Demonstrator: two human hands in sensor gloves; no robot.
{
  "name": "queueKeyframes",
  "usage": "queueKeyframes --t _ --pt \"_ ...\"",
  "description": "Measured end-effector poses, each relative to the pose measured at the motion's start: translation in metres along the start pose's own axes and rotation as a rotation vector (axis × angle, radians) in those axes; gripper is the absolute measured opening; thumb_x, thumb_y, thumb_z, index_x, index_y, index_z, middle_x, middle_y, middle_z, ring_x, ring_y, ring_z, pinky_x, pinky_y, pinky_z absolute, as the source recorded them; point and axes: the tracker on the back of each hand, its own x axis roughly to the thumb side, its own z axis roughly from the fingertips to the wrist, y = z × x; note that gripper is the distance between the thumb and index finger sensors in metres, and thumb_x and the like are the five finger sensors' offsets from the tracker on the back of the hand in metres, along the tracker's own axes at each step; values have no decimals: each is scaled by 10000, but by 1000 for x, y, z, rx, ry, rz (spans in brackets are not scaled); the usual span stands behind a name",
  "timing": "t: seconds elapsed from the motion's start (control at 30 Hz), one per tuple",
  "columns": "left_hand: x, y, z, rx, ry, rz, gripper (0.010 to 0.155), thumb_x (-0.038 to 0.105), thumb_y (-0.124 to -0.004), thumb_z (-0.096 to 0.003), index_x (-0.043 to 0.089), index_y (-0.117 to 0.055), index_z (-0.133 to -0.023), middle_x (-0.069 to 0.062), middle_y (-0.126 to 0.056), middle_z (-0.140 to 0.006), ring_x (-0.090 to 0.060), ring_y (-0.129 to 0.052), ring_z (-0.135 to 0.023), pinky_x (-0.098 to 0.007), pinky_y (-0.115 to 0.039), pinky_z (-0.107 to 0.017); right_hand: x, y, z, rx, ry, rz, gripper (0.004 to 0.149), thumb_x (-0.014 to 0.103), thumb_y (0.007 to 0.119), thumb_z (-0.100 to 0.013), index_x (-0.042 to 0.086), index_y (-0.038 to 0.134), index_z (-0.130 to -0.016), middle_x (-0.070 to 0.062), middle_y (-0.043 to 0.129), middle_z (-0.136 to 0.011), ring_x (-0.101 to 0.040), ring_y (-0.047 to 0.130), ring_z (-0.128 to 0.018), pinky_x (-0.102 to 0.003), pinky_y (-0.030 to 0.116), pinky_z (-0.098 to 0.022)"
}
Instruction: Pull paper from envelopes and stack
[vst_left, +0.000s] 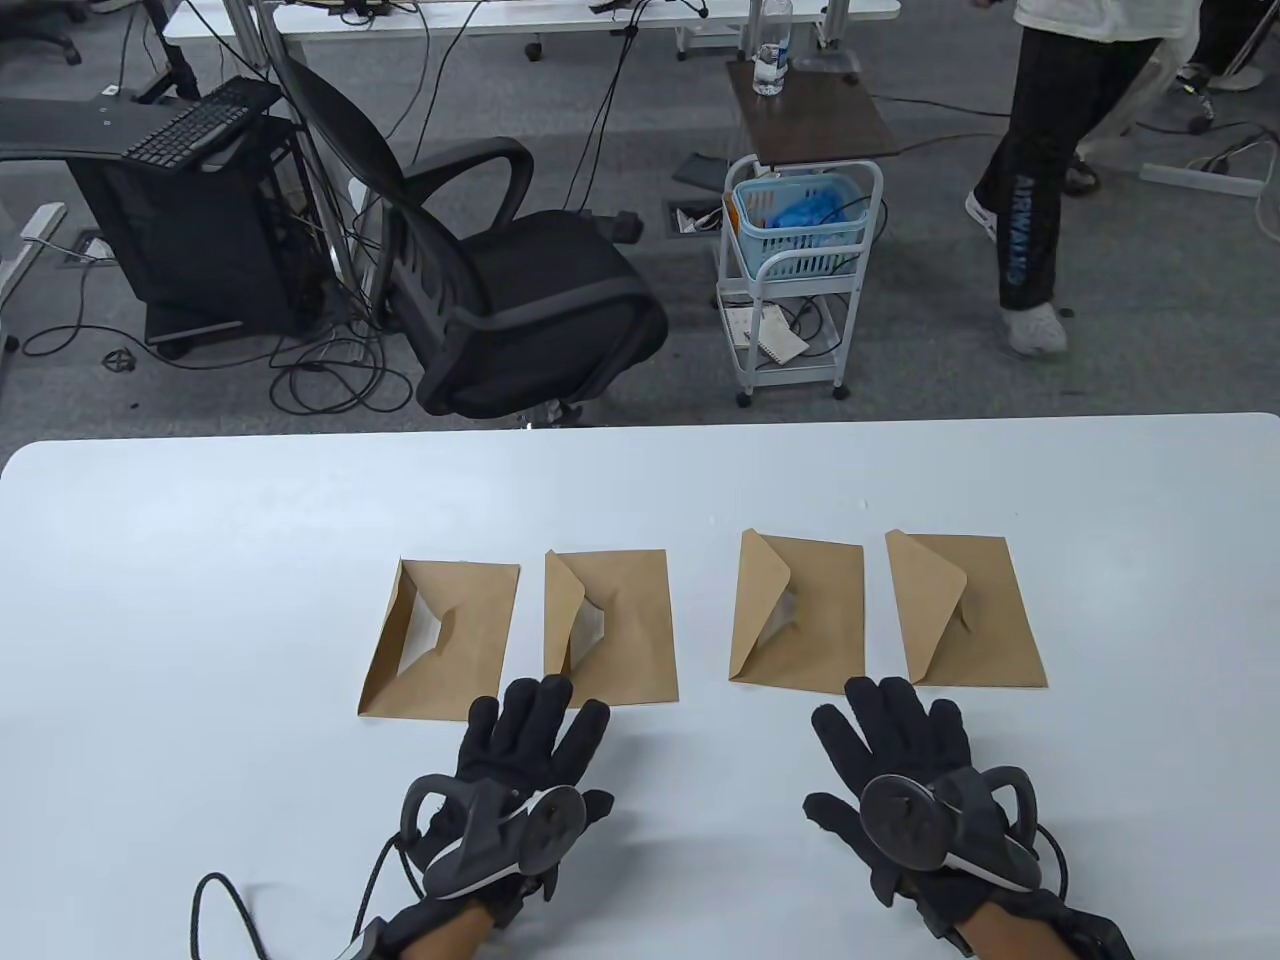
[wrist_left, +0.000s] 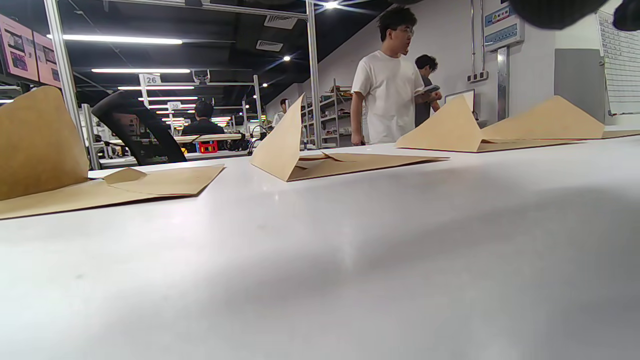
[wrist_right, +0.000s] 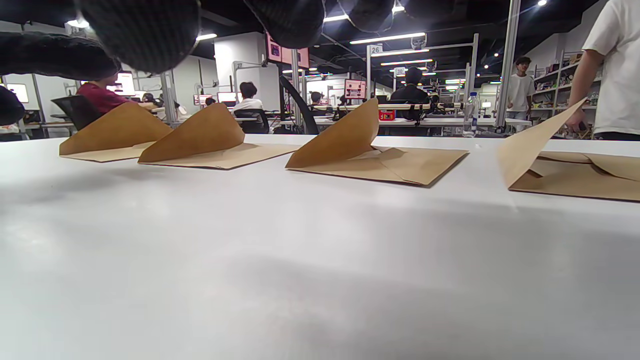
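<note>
Both hands lie flat with fingers spread on the white table (vst_left: 200, 560), holding nothing: left hand (vst_left: 515, 775), right hand (vst_left: 915, 780). Four brown envelopes (vst_left: 610, 625) with raised flaps lie in a row just beyond the fingertips. Behind stand an office chair (vst_left: 520, 290) and a cart (vst_left: 800, 280).

Left wrist view: the envelopes (wrist_left: 345, 162) lie on the table; a man (wrist_left: 387, 85) stands behind.

Right wrist view: fingers (wrist_right: 145, 30) hang above the table (wrist_right: 300, 260).
</note>
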Motion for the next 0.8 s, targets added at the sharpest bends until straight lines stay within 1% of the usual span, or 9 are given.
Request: queueKeyframes --t 0.37,0.47,0.53,0.63,0.73,0.8 --pt "0 0 0 -8 6 13 780 620 -664 -491 386 -294 -1136 -96 -204 -1208 -418 -273 -1145 -640 -225 -799 0 2 0 -1 3 -10 759 602 700 -496 236 479 -1123 -195 357 -1177 -482 334 -1092 -741 308 -704" --pt "0 1 0 -9 13 15 780 619 -664 -492 384 -294 -1137 -96 -205 -1208 -420 -274 -1144 -640 -225 -799 -2 3 -3 1 21 -7 760 602 701 -497 237 475 -1124 -194 356 -1177 -482 336 -1093 -740 314 -706" --pt "-1 1 -1 -7 19 14 779 618 -665 -492 383 -297 -1137 -96 -207 -1208 -417 -276 -1145 -640 -226 -799 -8 1 -8 -5 49 -9 766 601 710 -494 238 471 -1125 -193 352 -1178 -482 341 -1094 -738 318 -708" --pt "-3 0 -1 -9 23 11 778 619 -665 -490 382 -303 -1137 -97 -216 -1209 -418 -283 -1145 -639 -229 -799 -21 -4 -15 -42 98 -26 786 591 762 -480 234 478 -1120 -190 359 -1175 -479 378 -1091 -730 358 -714" --pt "-4 -1 -1 -11 33 7 774 618 -665 -492 383 -307 -1136 -96 -220 -1208 -416 -288 -1145 -639 -232 -799 -40 -15 -23 -93 201 -52 817 573 800 -472 227 449 -1124 -197 352 -1174 -495 413 -1085 -722 397 -716" --pt "-5 -1 -1 -14 35 10 776 618 -666 -490 382 -308 -1137 -97 -222 -1209 -417 -288 -1145 -640 -233 -799 -57 -21 -30 -96 301 -68 840 558 825 -468 216 432 -1127 -208 339 -1172 -506 414 -1083 -720 402 -718"
